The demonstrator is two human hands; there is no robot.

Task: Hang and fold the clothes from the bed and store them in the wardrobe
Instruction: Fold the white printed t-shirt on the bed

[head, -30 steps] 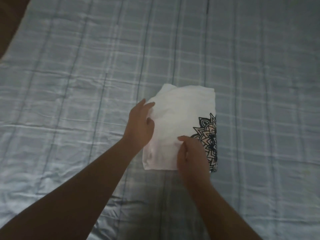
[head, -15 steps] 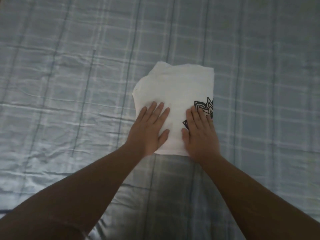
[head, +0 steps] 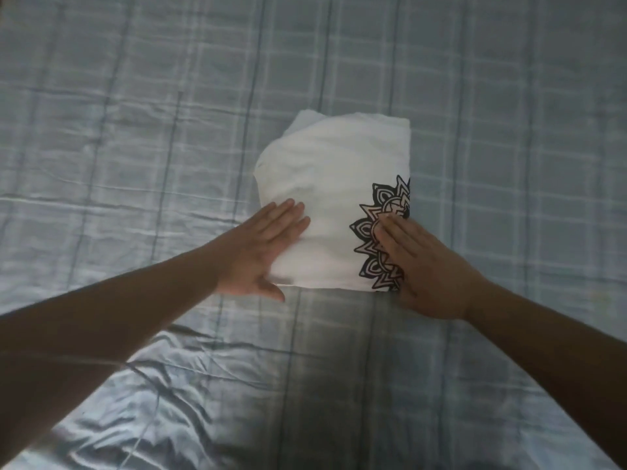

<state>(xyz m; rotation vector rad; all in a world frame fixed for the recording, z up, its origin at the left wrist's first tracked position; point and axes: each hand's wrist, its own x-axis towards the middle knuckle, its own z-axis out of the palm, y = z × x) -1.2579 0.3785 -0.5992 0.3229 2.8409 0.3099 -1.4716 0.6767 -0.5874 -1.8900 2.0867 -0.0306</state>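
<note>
A folded white shirt (head: 334, 184) with a black mandala print on its right edge lies flat in the middle of the bed (head: 135, 130). My left hand (head: 261, 252) rests flat on the shirt's near left corner, fingers straight and together. My right hand (head: 424, 266) presses flat on the near right corner, covering part of the print. Neither hand grips the cloth.
The bed is covered by a pale blue checked sheet (head: 509, 164), wrinkled at the near left. No other clothes, hangers or wardrobe show in this view.
My hands have slid apart from the shirt's near middle toward its left and right corners, uncovering more of the print. One second ago they were pinching the cloth.
</note>
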